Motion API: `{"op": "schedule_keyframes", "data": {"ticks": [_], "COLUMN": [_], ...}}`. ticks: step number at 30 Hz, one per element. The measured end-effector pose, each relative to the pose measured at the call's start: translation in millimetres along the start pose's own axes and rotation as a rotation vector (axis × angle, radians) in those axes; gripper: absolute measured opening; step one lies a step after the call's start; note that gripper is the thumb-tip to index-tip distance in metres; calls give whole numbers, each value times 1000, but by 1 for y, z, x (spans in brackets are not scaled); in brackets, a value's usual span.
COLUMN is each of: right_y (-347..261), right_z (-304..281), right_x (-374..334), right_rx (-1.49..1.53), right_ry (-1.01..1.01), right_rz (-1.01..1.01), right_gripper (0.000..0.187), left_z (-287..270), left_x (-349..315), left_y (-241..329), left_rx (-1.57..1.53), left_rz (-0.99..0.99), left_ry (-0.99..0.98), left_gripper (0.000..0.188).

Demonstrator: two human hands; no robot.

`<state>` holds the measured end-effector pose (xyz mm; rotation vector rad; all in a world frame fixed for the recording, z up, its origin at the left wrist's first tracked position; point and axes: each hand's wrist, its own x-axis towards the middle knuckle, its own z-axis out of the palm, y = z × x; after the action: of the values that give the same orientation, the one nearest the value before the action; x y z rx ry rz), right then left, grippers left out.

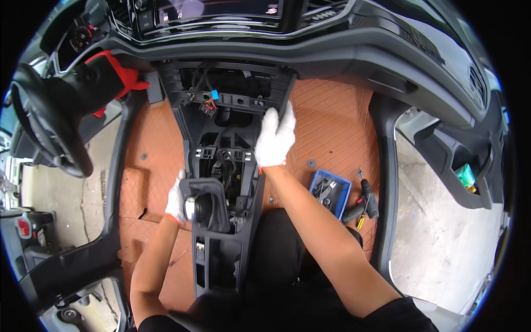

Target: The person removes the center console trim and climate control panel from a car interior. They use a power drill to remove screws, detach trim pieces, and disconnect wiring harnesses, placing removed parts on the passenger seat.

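1. Leans inside a car over a tan quilted floor (332, 116), with pale concrete (431, 221) visible beyond the doorways on both sides.
2. Reaches across a stripped center console (252, 218), set midway between the footwells below a wide dashboard.
3. Lays the right gloved hand (275, 135) against the console's upper right edge, fingers slightly parted; cannot tell whether clamped on it.
4. Puts the left gloved hand (176, 199) at the left edge of the gear lever panel (222, 200), over the console's middle; cannot tell whether closed on it.
5. Shows wiring inside the open console, including a blue connector (215, 94) near the top.
6. Keeps metal tools (329, 191) in a blue tray (347, 191) on the floor, just beside a drill (368, 205) and a yellow-handled tool (360, 222).
7. Includes a green packet (466, 176) in the right door's pocket.
8. Cuts off the dashboard screen (215, 6) at the top; hides the left fingertips partly; leaves the console's rear compartment too dark to make out.
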<state>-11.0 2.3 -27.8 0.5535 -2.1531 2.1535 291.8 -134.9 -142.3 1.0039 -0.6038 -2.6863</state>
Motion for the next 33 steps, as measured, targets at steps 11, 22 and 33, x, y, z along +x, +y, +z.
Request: {"op": "schedule_keyframes", "data": {"ticks": [11, 22, 33], "right_y": [39, 169, 149], "right_z": [-192, -353, -430], "right_x": [-86, -191, -165], "right_rx": [-11, -342, 65], "right_ry": [-666, -443, -383], "right_rz": [274, 453, 840], "right_gripper": [54, 29, 21], "left_z": [75, 204, 182], "left_x": [-177, -137, -134], "left_y": [-63, -137, -111], "left_rx": [968, 2166, 1982], "left_rz": [83, -62, -104], "left_ry": [414, 703, 557], "left_gripper": [60, 105, 81]}}
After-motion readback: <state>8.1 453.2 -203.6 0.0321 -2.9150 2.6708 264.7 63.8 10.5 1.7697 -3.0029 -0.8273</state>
